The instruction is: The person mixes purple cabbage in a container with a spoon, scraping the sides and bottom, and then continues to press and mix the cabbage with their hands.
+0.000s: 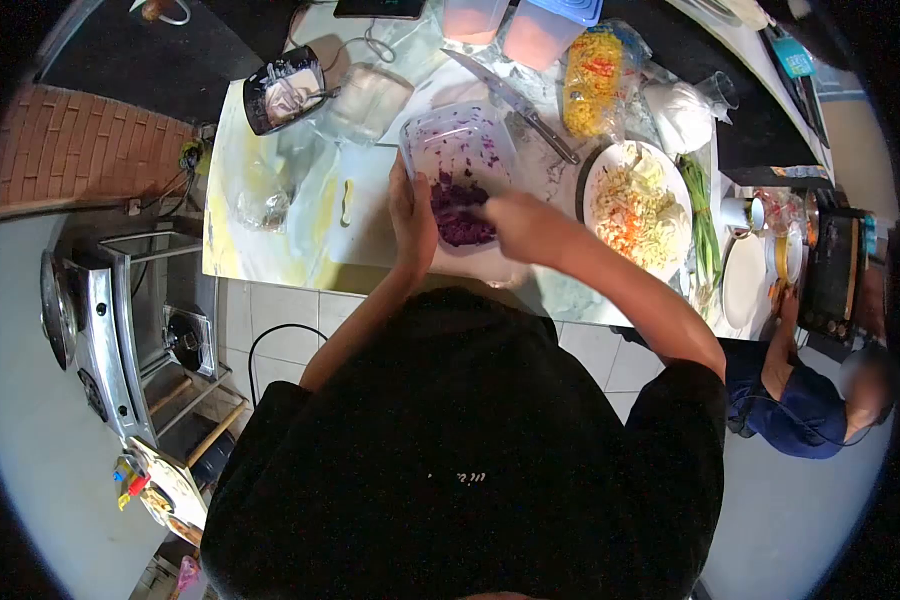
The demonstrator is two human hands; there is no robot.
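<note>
A clear plastic container (432,132) stands tilted toward me at the table's front, with dark purple mash (460,222) in its near end and purple bits smeared up its walls. My left hand (413,218) grips the container's left side. Over the near right part of it, my right hand (526,228) is closed and somewhat blurred. Whatever the right fingers hold is hidden; they are right beside the mash. To the right of that hand lies a white plate (677,200) of chopped vegetables in pale and orange heaps.
A long knife (530,112) lies behind the container. Beyond the plate are a bag of yellow food (595,85), a white bag (680,115) and green stalks (705,215). A black bowl (285,92) sits back left. Another person (795,400) is at the right; a stove (95,330) stands left.
</note>
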